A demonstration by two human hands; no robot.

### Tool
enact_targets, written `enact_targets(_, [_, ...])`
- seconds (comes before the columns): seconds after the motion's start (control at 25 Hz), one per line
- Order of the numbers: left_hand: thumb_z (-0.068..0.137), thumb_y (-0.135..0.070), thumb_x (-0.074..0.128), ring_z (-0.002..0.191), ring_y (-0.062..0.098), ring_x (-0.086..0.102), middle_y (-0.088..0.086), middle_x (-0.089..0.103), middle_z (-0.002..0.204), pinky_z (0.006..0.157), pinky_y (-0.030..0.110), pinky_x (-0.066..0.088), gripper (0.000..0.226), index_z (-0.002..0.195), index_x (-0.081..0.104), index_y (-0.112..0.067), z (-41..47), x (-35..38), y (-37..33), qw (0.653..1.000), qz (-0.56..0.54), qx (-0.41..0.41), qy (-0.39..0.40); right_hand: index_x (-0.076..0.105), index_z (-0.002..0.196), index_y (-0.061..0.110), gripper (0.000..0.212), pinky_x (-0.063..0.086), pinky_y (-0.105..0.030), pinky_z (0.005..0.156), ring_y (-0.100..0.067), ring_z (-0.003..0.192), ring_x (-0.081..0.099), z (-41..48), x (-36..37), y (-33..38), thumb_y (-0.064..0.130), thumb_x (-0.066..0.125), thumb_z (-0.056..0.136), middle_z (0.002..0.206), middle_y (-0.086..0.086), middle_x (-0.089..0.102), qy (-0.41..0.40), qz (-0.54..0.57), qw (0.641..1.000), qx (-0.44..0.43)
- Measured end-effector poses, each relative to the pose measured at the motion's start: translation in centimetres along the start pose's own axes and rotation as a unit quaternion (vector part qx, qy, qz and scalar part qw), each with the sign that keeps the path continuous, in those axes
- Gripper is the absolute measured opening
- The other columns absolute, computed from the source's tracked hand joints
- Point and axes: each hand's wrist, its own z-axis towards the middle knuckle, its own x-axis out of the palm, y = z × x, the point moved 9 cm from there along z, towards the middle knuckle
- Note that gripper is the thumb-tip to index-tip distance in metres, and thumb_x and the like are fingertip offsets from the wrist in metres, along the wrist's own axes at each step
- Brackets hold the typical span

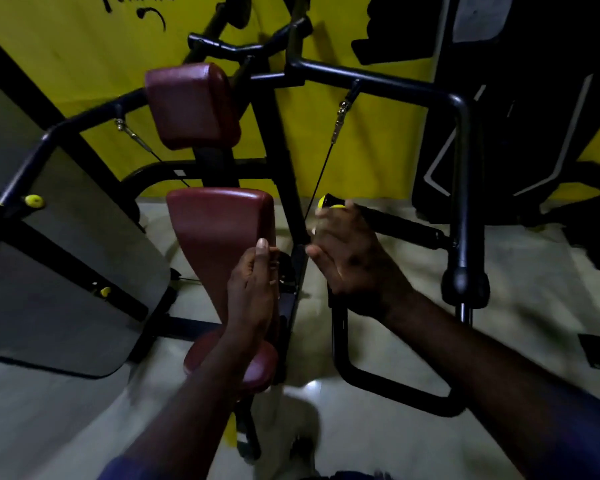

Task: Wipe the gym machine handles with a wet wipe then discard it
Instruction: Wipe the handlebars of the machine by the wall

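Note:
The right handle (pixel 399 223) is a black bar with a yellow end cap (pixel 329 201), sticking out from the machine's right arm. My right hand (pixel 350 261) is blurred, just below and in front of that capped end. Its fingers are spread and reach up to the bar without wrapping it. My left hand (pixel 257 282) is held edge-on with straight fingers in front of the maroon back pad (pixel 219 230) and holds nothing. The left handle's yellow cap (pixel 33 201) shows at the far left. I see no wet wipe in either hand.
A maroon head pad (pixel 191 105) and a round maroon seat (pixel 260 372) sit on the black frame. Thin cables (pixel 321 174) run down from the top bar. A grey panel (pixel 66 271) stands to the left, another black machine (pixel 534 133) to the right, and a yellow wall behind.

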Motion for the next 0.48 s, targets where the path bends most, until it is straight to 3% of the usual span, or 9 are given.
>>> enact_targets(0.12, [0.107, -0.053, 0.042, 0.079, 0.029, 0.062, 0.034, 0.065, 0.097, 0.069, 0.040, 0.050, 0.051, 0.101, 0.069, -0.009, -0.9, -0.2, -0.6, 1.000, -0.013, 0.005, -0.001, 0.073, 0.113, 0.013, 0.026, 0.027, -0.053, 0.123, -0.023, 0.142, 0.048, -5.9, 0.5, 3.2, 0.027, 0.051, 0.107, 0.122, -0.003, 0.069, 0.127, -0.034, 0.978, -0.164])
enact_targets(0.24, [0.104, -0.060, 0.045, 0.084, 0.038, 0.069, 0.023, 0.071, 0.095, 0.077, 0.052, 0.056, 0.046, 0.100, 0.072, -0.023, -1.4, 0.1, -0.7, 1.000, -0.006, 0.006, 0.002, 0.068, 0.131, 0.017, 0.032, 0.026, -0.051, 0.124, -0.019, 0.145, 0.045, -6.6, 0.1, 3.1, 0.030, 0.049, 0.108, 0.134, -0.001, 0.066, 0.195, -0.069, 0.942, -0.264])
enact_targets(0.36, [0.103, -0.058, 0.048, 0.091, 0.029, 0.073, 0.007, 0.076, 0.094, 0.081, 0.053, 0.059, 0.041, 0.102, 0.073, -0.025, -1.7, 1.2, -0.9, 1.000, 0.011, 0.008, 0.022, 0.061, 0.138, 0.011, 0.035, 0.023, -0.051, 0.125, -0.020, 0.150, 0.038, -1.2, -0.8, -1.0, 0.022, 0.047, 0.108, 0.145, -0.006, 0.059, 0.136, -0.054, 0.981, -0.130])
enact_targets(0.48, [0.107, -0.041, 0.051, 0.094, 0.022, 0.074, 0.003, 0.076, 0.099, 0.081, 0.049, 0.061, 0.030, 0.111, 0.071, -0.019, -1.7, 2.1, -2.1, 0.997, 0.005, 0.052, 0.053, 0.060, 0.136, 0.006, 0.037, 0.028, -0.050, 0.124, -0.021, 0.156, 0.024, -2.1, -0.3, -1.3, 0.012, 0.045, 0.103, 0.156, -0.008, 0.048, 0.069, 0.073, 0.994, 0.050])
